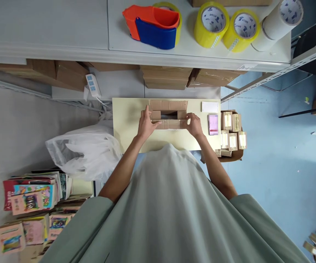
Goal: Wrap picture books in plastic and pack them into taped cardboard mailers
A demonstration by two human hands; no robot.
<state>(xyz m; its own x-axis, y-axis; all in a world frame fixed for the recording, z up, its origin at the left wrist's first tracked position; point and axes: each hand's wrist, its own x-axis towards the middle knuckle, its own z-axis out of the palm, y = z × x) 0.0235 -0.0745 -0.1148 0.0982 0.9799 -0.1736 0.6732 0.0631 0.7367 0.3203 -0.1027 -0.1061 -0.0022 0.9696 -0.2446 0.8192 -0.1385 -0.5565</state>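
Observation:
A small brown cardboard box [171,124] lies on the cream tabletop [163,141]. Its two short end flaps are folded inward, while the long far and near flaps stand outward. Between them a dark gap shows, and I cannot make out what is inside. My left hand [146,126] holds the box's left end, thumb on the near flap and index finger stretched toward the far side. At the right end, my right hand [194,126] pinches the near flap's corner with bent fingers. A phone with a pink screen [213,124] and a white slip [209,107] lie to the right.
Overhead, a shelf [64,29] carries an orange-and-blue tape dispenser [155,31], yellow tape rolls [211,25] and white rolls [280,23]. A carton of small taped boxes [232,140] stands right. Left are a white plastic bag [86,149] and stacked books [34,197].

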